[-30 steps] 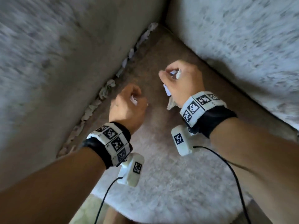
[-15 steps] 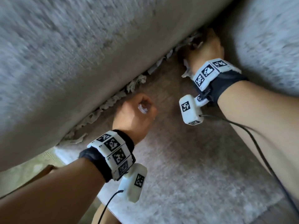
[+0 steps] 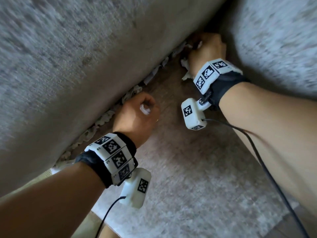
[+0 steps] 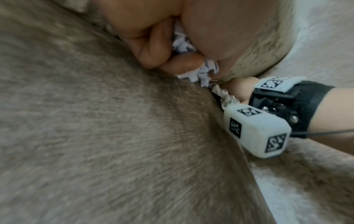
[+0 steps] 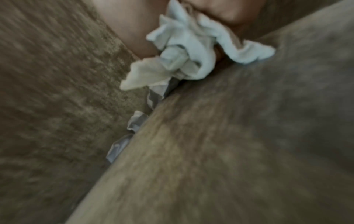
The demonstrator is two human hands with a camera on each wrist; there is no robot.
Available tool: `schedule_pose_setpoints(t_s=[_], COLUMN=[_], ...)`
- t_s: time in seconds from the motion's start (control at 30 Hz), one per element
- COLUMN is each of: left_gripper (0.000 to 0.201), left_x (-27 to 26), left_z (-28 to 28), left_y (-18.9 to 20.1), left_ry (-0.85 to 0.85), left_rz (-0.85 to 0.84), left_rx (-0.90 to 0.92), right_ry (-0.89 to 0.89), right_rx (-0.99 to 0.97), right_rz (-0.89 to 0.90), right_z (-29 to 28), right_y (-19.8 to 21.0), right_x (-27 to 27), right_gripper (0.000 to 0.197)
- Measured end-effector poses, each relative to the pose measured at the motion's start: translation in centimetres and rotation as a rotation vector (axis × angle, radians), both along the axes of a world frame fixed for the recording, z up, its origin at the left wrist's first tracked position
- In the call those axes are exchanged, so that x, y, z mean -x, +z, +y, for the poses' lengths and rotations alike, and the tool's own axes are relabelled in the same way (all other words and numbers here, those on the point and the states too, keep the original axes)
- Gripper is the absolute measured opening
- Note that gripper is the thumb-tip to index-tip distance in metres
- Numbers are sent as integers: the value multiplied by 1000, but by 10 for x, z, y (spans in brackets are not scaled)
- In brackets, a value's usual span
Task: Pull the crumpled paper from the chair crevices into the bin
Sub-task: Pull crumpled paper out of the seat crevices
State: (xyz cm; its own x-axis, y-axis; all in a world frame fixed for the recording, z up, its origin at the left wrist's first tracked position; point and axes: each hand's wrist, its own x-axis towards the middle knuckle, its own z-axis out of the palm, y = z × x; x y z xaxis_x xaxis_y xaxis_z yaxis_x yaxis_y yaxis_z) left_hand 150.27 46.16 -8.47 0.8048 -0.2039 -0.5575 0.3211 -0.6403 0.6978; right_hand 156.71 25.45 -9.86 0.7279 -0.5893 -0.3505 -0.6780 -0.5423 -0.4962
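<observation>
Crumpled white paper [image 3: 103, 119] lines the crevice between the seat cushion [image 3: 197, 169] and the grey armrest [image 3: 77, 66]. My left hand [image 3: 139, 117] is a fist on the seat beside that crevice, gripping a wad of paper [image 3: 144, 109], also seen as crumpled paper [image 4: 188, 50] between its fingers. My right hand [image 3: 206, 48] reaches into the far corner of the crevice and clutches a bunch of paper [image 3: 186, 65]; the right wrist view shows that white bunch [image 5: 184, 50] hanging from the fist. The bin is not in view.
The backrest [image 3: 283, 40] rises at the right, meeting the armrest in a dark corner. More paper pieces [image 5: 122, 145] sit wedged along the seam. Sensor cables [image 3: 267, 169] trail from both wrists across the seat. A strip of floor [image 3: 42, 177] shows at lower left.
My right hand went from above the seat into the far corner of the crevice, carrying its paper. The left hand stayed fisted on its wad beside the seam. The view shifted closer.
</observation>
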Motion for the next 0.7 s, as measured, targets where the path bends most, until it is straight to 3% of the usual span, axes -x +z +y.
schedule_pose_setpoints(t_s=[0.2, 0.33, 0.5, 0.7], left_gripper=[15, 20, 52, 61], left_x=[-8, -18, -37, -49], left_z=[-28, -47, -64, -80], left_y=[-1, -4, -12, -14], left_ry=[-9, -41, -94, -219], left_rz=[-45, -95, -140, -218], left_rx=[-15, -65, -150, -316], right_ry=[-40, -24, -12, -52], right_rx=[37, 61, 59, -9], right_rz=[-121, -114, -101, -120], right_z=[-14, -24, -34, -33], right_y=[8, 13, 11, 6], right_x=[45, 78, 101, 120], right_gripper=[24, 42, 41, 40])
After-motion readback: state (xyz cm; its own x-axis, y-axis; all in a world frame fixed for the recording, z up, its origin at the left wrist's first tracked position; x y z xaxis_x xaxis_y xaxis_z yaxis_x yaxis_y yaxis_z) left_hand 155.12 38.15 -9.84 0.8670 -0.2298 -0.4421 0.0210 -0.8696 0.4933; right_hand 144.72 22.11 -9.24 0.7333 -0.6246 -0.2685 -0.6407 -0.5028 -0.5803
